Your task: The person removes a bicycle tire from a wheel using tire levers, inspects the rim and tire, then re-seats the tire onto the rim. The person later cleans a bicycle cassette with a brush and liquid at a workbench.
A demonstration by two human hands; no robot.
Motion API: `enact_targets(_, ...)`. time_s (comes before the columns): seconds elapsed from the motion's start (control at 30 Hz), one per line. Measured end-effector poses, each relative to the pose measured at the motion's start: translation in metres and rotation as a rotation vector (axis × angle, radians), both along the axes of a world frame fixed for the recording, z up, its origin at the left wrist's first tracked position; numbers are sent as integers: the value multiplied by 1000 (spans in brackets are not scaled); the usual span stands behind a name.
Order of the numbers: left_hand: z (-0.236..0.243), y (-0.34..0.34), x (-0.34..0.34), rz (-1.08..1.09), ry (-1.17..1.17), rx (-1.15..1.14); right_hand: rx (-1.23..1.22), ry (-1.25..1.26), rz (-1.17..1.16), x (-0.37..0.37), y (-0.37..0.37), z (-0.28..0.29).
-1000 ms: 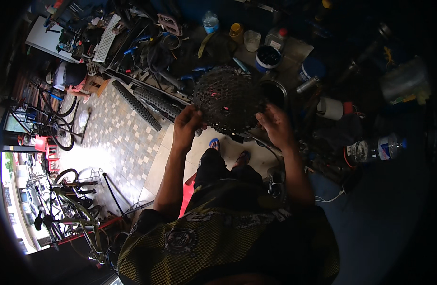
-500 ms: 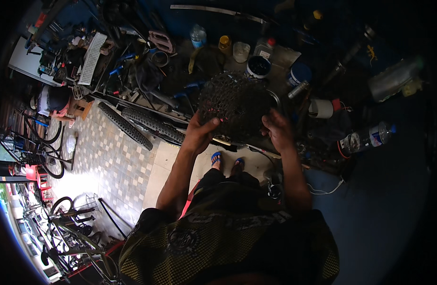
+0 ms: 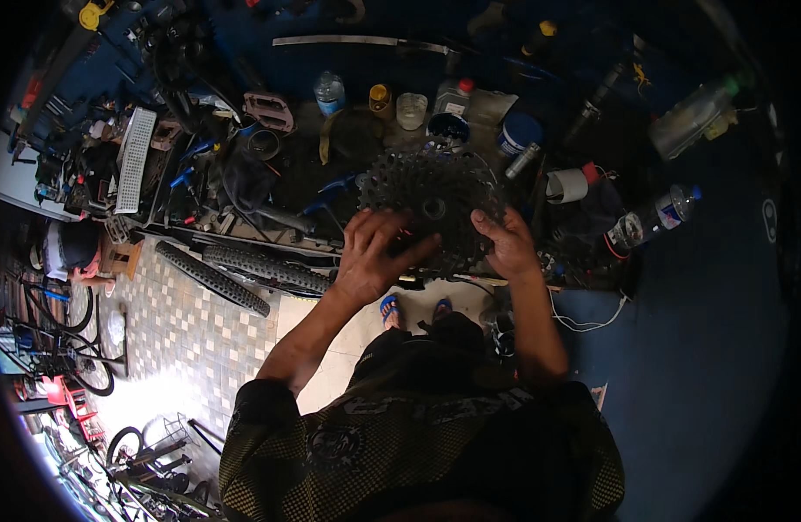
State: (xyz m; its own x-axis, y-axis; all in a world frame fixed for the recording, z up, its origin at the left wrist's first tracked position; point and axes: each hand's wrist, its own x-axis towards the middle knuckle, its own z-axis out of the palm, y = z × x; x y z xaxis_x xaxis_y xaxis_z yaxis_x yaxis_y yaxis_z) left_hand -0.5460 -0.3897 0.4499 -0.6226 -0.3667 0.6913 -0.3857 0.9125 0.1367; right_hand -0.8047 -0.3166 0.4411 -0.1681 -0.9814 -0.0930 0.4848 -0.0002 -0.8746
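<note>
A dark bicycle cassette [image 3: 433, 207], a stack of toothed sprockets with a round hole in its middle, is held up above the workbench. My right hand [image 3: 510, 244] grips its right edge, with the thumb bent over the face and the other fingers mostly hidden behind. Across the lower left of the cassette lies my left hand [image 3: 372, 256]. Its fingers and thumb are apart over the sprockets, the fingertips slightly blurred. Shadow hides much of the cassette's detail.
Behind the cassette, the cluttered bench holds a dark blue tub [image 3: 447, 128], a blue-and-white tub [image 3: 520, 134] and a clear bottle [image 3: 329, 93]. Bicycle tyres [image 3: 213, 277] lean along its front edge. A plastic bottle [image 3: 661, 217] lies at right. Another person [image 3: 70, 248] is at far left near bicycles.
The cassette has tilted so its face and centre hole show more. My left hand has moved from its edge onto the face, while my right hand stays at the right edge.
</note>
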Motion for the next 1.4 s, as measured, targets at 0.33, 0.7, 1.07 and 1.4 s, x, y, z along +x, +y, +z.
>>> enact_targets(0.33, -14, 12, -7, 26, 269, 629, -53, -19, -32, -25, 16, 3)
enact_targets(0.7, -23, 39, -43, -239, 787, 1311, -273, -14, 93, -69, 27, 6)
enact_targets(1.07, 7, 47, -61, -167, 778, 1225, -310, -94, 124, -87, 28, 5)
enact_targets(1.4, -1, 36, -82, -769, 1225, 1822, 85, 5, 62, -66, 13, -6)
